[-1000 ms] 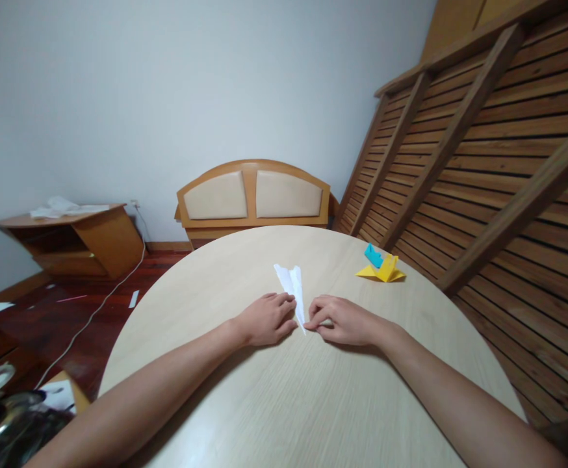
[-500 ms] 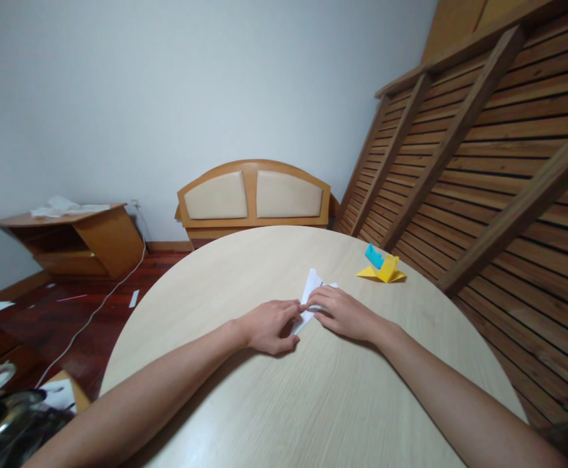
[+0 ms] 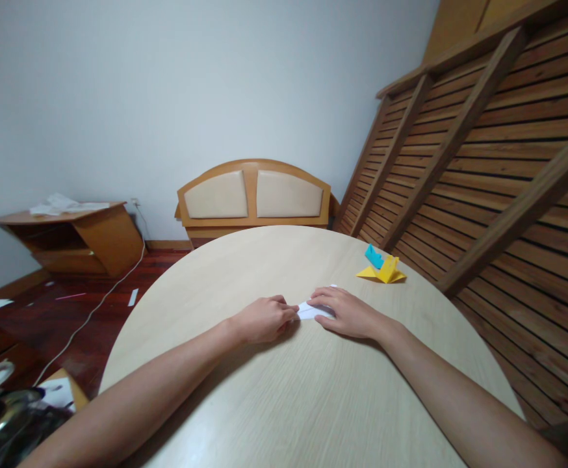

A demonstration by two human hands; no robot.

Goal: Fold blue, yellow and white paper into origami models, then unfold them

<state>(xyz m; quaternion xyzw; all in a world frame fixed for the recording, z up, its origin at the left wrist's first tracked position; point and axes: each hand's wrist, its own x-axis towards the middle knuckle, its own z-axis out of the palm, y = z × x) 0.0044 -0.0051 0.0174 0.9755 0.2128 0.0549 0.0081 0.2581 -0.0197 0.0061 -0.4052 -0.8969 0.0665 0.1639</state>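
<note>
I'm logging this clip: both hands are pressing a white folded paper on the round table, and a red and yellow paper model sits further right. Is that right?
Not quite. The head view shows the paper model as blue and yellow, not red and yellow. The rest stands: the left hand and right hand press the white folded paper on the round table.

This is a room in a home, most likely a bedroom in disarray. Beyond the fingers, past the far edge of the round bench, a padded wooden headboard stands against the plain wall. To the right of the fingers a slatted bed frame leans upright. Far to their left a low wooden cabinet sits on the dark wood floor, with a white cable trailing across it.
</note>
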